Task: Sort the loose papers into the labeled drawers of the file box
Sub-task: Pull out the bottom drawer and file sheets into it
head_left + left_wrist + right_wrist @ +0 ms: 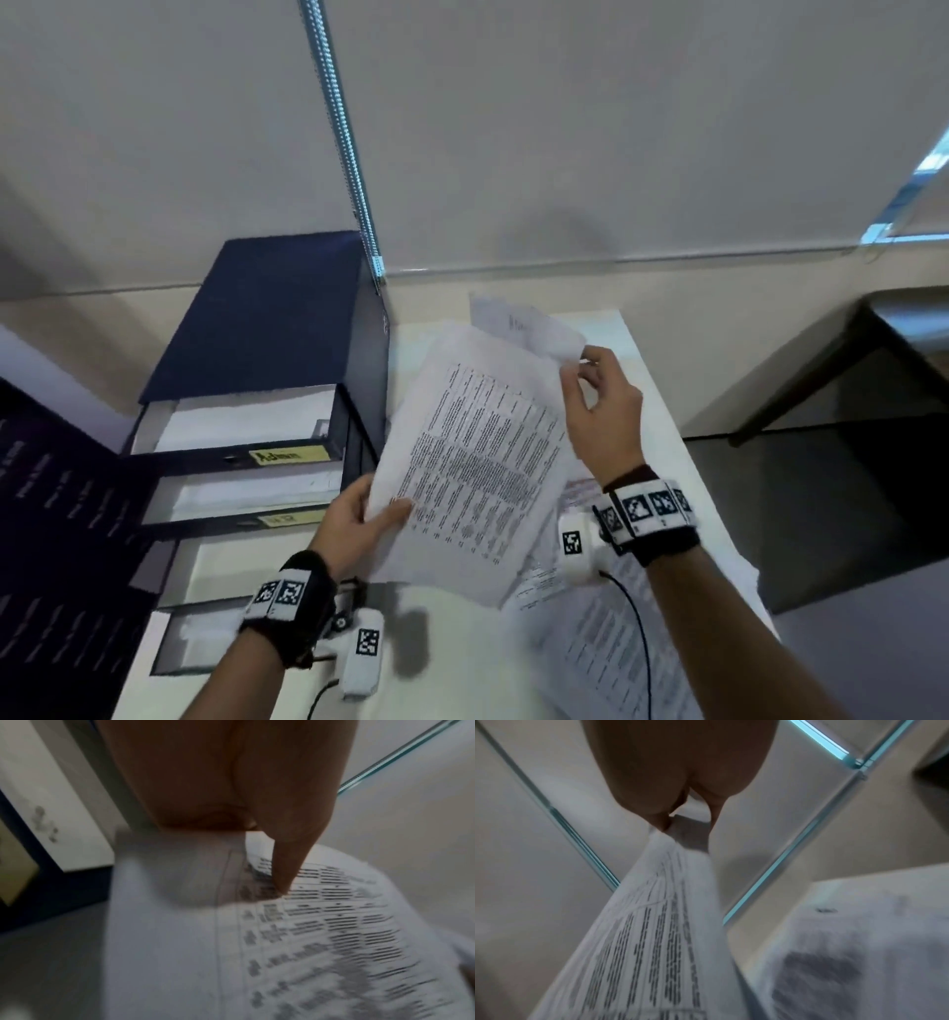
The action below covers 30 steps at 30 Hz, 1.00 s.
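Note:
A printed sheet [477, 457] is held up over the white table, tilted, beside the dark blue file box [267, 329]. My left hand [359, 519] pinches its lower left corner, thumb on the printed side [282, 878]. My right hand [595, 406] pinches the top right corner of the sheet [654, 923], with another page [524, 324] curling behind it. The box's drawers stand pulled out with paper in them; the top one carries a yellow label [287, 455] and the one below a second yellow label [287, 519].
More loose papers [616, 632] lie on the white table [462, 642] under my right arm. A dark panel with print [56, 514] stands left of the box. A metal strip [344, 128] runs up the wall. A dark desk [873, 360] is at the right.

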Each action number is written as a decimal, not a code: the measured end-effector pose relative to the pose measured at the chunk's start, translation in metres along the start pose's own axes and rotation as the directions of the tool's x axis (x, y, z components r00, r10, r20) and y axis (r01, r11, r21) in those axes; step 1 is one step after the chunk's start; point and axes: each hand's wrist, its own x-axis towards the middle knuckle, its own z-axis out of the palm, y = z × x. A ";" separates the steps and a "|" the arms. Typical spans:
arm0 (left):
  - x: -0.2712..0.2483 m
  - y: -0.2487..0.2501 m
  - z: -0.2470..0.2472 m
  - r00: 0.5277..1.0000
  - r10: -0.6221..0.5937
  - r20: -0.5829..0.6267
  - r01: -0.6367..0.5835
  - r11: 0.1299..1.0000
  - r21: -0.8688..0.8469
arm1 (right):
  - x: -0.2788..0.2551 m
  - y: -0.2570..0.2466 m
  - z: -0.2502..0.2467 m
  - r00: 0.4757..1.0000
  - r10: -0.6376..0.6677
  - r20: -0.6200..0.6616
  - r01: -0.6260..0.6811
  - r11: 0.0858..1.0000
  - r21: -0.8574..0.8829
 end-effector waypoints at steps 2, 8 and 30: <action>-0.008 0.007 -0.005 0.998 0.058 0.035 -0.059 0.998 0.035 | 0.016 -0.041 -0.008 0.994 -0.061 0.092 0.059 0.998 0.028; -0.025 0.068 -0.012 0.953 0.303 -0.020 -0.303 0.951 -0.066 | 0.020 -0.147 -0.011 0.922 -0.146 0.359 0.035 0.953 0.300; -0.108 0.044 -0.178 0.681 0.254 -0.687 -0.316 0.948 0.038 | -0.004 -0.232 0.014 0.915 -0.185 0.360 -0.029 0.858 0.513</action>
